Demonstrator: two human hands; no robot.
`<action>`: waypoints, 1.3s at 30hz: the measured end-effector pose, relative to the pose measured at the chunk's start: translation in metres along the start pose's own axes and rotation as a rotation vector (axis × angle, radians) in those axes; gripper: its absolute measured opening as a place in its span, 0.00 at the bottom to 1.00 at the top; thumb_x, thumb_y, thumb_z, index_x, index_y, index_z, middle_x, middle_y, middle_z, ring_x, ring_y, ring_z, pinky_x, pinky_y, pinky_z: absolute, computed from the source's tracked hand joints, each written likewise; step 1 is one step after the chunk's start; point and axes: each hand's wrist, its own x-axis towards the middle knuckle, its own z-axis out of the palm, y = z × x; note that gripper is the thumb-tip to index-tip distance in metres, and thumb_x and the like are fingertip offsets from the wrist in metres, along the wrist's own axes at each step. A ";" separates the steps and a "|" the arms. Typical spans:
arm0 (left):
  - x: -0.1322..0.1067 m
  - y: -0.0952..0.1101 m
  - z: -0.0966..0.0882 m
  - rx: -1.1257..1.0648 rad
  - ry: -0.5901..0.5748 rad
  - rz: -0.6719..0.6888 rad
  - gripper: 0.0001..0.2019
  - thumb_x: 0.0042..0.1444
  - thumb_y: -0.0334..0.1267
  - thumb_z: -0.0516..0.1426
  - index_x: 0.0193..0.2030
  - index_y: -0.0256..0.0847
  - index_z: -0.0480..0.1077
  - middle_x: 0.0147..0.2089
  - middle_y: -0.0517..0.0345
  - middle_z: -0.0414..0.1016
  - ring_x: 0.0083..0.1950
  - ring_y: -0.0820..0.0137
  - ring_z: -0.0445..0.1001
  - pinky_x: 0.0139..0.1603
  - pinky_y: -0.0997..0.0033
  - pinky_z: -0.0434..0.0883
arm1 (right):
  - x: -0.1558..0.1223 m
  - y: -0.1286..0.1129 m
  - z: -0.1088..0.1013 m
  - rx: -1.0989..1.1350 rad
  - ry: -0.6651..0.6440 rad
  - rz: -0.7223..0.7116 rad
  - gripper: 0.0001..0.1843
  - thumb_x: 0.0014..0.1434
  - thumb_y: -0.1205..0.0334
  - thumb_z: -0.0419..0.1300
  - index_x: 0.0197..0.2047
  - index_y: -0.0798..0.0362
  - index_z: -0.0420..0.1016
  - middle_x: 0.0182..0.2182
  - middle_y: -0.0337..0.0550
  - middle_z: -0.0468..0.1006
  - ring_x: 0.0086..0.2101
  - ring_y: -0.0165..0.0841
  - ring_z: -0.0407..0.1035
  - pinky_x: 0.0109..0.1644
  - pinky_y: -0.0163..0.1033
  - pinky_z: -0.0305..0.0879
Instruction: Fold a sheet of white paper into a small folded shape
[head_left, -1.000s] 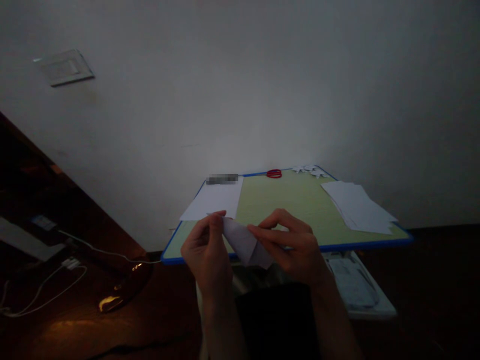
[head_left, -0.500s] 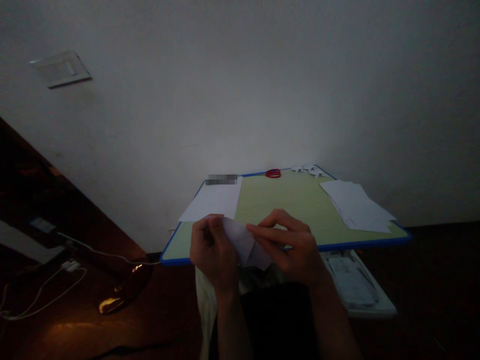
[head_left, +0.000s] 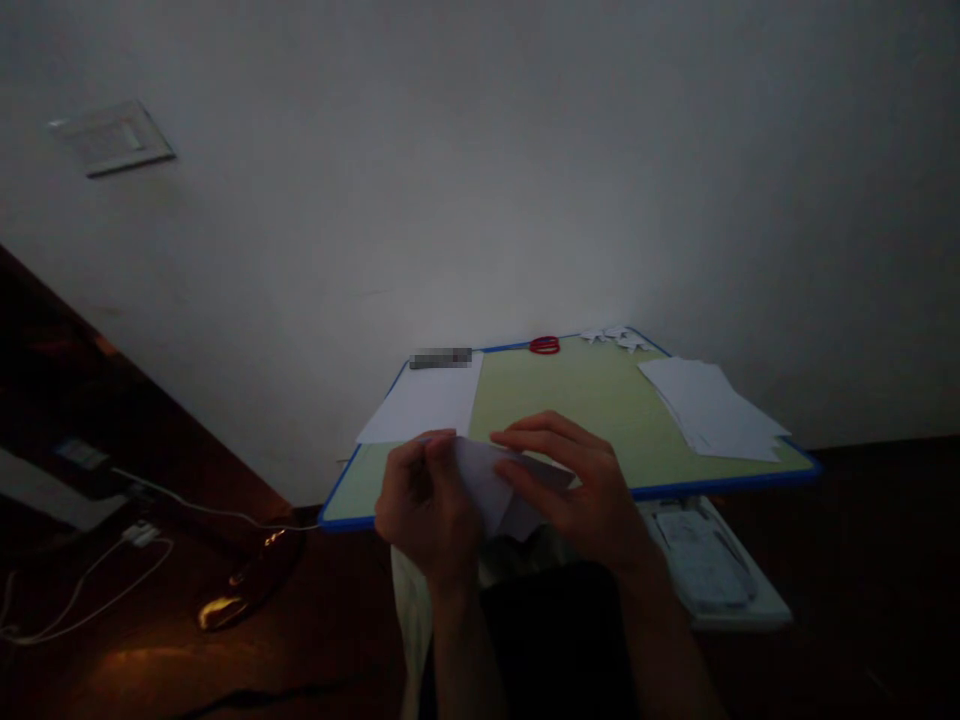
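Green table (head_left: pixel 547 400): scissors (head_left: pixel 544 352), paper sheets (head_left: pixel 712 410), white cutouts (head_left: pixel 634 343).

Fingers (head_left: pixel 551 441) partly hide the folded paper (head_left: pixel 482 482).

The left hand (head_left: pixel 431 515) pinches the left end of a folded white paper (head_left: pixel 487 485) in front of the near edge of a green, blue-rimmed table (head_left: pixel 555 395), while the thumb and fingers of the right hand (head_left: pixel 577 485) are at the paper's right portion. On the tabletop, a white sheet (head_left: pixel 427 405) lies at the left, red-handled scissors (head_left: pixel 544 346) at the far edge, small paper shapes (head_left: pixel 634 342) at the far right corner, and overlapping sheets (head_left: pixel 709 410) at the right. A wall switch (head_left: pixel 112 142) is mounted at upper left.
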 end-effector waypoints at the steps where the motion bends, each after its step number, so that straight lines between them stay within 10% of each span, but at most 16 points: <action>1: -0.001 0.001 0.000 -0.009 -0.015 0.002 0.07 0.67 0.35 0.63 0.36 0.42 0.79 0.33 0.61 0.84 0.33 0.72 0.81 0.37 0.74 0.75 | 0.000 0.000 0.001 0.001 -0.003 -0.005 0.14 0.69 0.66 0.69 0.57 0.49 0.85 0.45 0.45 0.85 0.45 0.36 0.80 0.50 0.44 0.77; 19: 0.004 -0.001 -0.006 -0.163 -0.308 -0.235 0.24 0.69 0.59 0.60 0.36 0.42 0.85 0.33 0.54 0.86 0.32 0.67 0.80 0.33 0.70 0.74 | -0.001 0.002 -0.003 0.069 -0.025 -0.055 0.21 0.72 0.70 0.64 0.63 0.41 0.83 0.40 0.43 0.85 0.38 0.32 0.79 0.41 0.38 0.76; 39: 0.009 -0.003 -0.007 -0.257 -0.304 -0.323 0.12 0.68 0.49 0.64 0.41 0.43 0.84 0.37 0.54 0.84 0.38 0.67 0.80 0.38 0.71 0.75 | -0.003 0.003 -0.002 0.072 -0.080 -0.053 0.22 0.73 0.70 0.63 0.65 0.42 0.81 0.39 0.42 0.84 0.38 0.31 0.78 0.41 0.36 0.77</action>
